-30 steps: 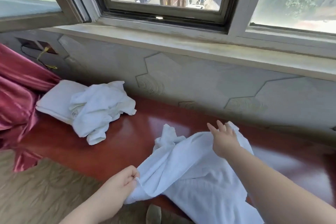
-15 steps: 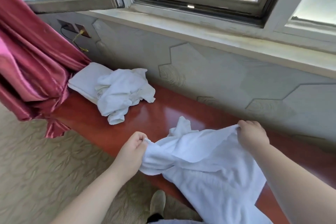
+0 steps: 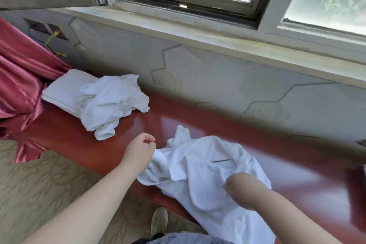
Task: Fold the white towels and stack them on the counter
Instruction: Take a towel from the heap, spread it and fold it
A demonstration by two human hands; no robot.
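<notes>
White towel point(image 3: 208, 164) lies crumpled on the counter point(image 3: 297, 174); my right hand point(image 3: 242, 190) grips its middle, my left hand point(image 3: 138, 153) curls at its left edge, hold unclear.

soft terry towel point(image 3: 208, 166), glossy wood counter point(image 3: 293, 172)

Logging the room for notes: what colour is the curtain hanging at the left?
Glossy crimson-pink; the curtain shows best at the head view's left edge.
</notes>
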